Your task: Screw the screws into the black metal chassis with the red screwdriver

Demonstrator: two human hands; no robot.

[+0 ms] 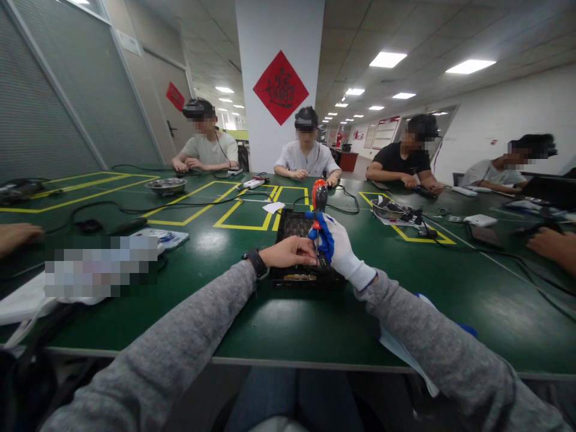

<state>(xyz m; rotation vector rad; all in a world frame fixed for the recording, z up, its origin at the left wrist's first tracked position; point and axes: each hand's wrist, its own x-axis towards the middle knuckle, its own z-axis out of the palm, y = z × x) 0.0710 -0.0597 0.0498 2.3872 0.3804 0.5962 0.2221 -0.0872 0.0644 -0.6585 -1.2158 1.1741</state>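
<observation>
While the gloved right hand (332,243) clamped the screwdriver (320,197) upright over the black tray (290,285) on the counter (216,252), couldn't tell whether the left hand (290,251) pinched anything. Looked stiff, light; bulbous handle probably slick, best grip.

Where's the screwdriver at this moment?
In the head view, just right of centre, the red-and-black screwdriver stands nearly upright in the gloved right hand, its shaft pointing down over the black tray, beside the bare left hand.

Red diamond sign (281,88) with black joined Chinese characters (284,91), on far white pillar (281,24), wall boards (386,132) at far right, unreadable.
</observation>
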